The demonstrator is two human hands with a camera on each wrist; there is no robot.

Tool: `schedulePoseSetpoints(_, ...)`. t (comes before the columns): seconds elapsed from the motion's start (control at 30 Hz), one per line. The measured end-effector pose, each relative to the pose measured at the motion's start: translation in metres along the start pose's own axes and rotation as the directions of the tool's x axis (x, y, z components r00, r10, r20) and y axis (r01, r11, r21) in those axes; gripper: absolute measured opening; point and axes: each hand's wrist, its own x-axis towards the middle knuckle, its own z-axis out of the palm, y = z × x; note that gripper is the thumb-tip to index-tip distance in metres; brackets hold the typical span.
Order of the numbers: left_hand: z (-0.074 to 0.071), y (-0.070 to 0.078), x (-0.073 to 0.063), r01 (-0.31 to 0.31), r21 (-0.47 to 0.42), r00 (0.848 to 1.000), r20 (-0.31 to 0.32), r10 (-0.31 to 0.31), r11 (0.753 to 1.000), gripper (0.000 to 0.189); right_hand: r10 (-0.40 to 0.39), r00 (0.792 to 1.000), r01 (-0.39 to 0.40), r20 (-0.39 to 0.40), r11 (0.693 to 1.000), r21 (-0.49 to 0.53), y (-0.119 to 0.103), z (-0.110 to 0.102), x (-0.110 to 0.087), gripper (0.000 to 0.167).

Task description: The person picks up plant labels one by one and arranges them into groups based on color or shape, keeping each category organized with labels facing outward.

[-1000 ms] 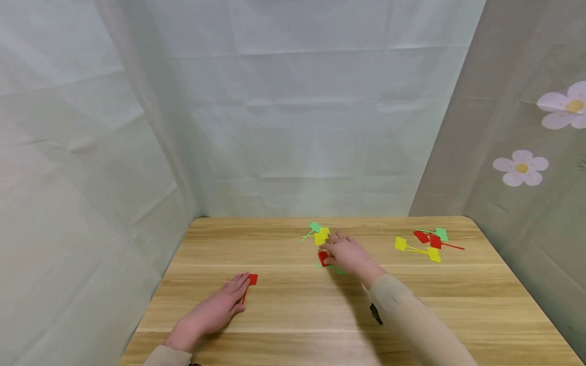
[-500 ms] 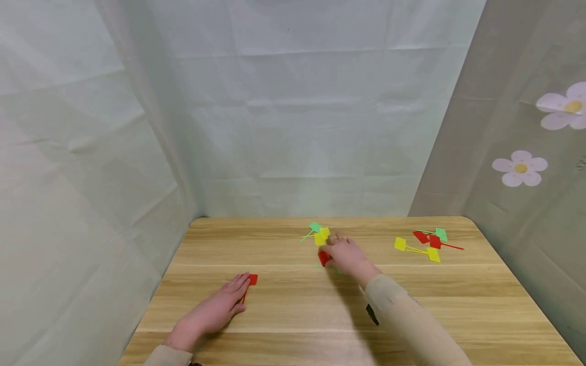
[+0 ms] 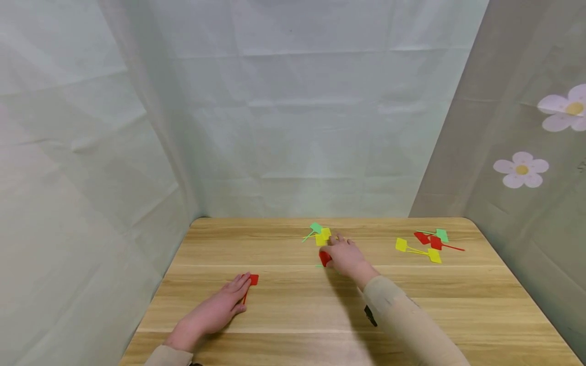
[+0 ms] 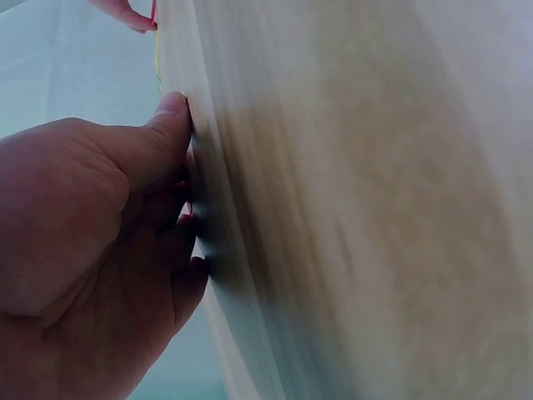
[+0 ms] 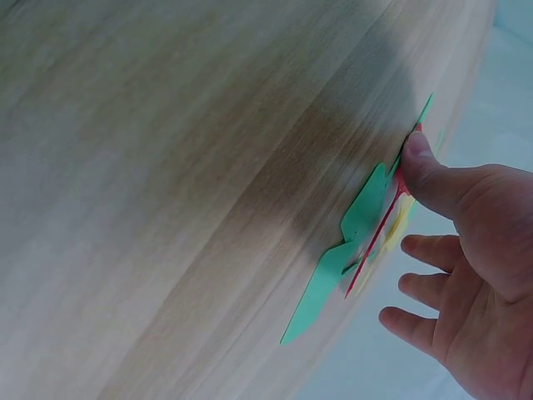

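Observation:
My left hand (image 3: 222,306) rests on the table at front left, its fingers over a red flag-shaped cable tie (image 3: 254,279) whose thin tail runs toward the thumb. In the left wrist view the left thumb and fingertips (image 4: 191,279) meet the tabletop. Near the middle, my right hand (image 3: 349,258) pinches another red flag cable tie (image 3: 325,258) between thumb and forefinger, the other fingers spread. Green flag ties (image 5: 362,212) lie beside that thumb in the right wrist view, partly under the hand in the head view.
Just beyond the right hand lie yellow (image 3: 321,239) and green (image 3: 316,227) flag ties. At back right are a yellow pair (image 3: 401,244), red ties (image 3: 436,243) and a green one (image 3: 441,235). Pale cloth (image 3: 297,127) hangs round the wooden table (image 3: 284,325).
The right thumb and forefinger have closed on the red tie and tilted it slightly, and the right forearm has shifted a little left. My left hand stays where it was.

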Motion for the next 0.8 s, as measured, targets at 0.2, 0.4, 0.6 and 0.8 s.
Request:
schedulePoseSetpoints(0.2,-0.0003,0.0008,0.0002,-0.001,0.000,1.000,-0.001,0.001,1.000,0.063,0.009,1.000,-0.009,0.001,1.000,-0.010,0.0005,0.0017,0.0017,0.042)
schedulePoseSetpoints(0.4,-0.0002,0.0006,0.0003,-0.001,-0.005,1.000,-0.007,0.001,1.000,0.063,0.014,1.000,-0.014,0.008,1.000,-0.024,-0.0002,0.0012,0.0029,0.043)
schedulePoseSetpoints(0.6,-0.0003,0.0014,0.0003,-0.022,0.004,1.000,-0.017,0.022,1.000,0.063,0.011,1.000,-0.011,-0.004,1.000,-0.021,-0.0003,0.0013,0.0026,0.040)
schedulePoseSetpoints(0.8,-0.0006,0.0021,0.0001,-0.018,0.003,1.000,-0.018,0.018,1.000,0.062,-0.016,0.998,0.014,-0.054,0.999,-0.040,0.0008,0.0001,0.0029,0.039)
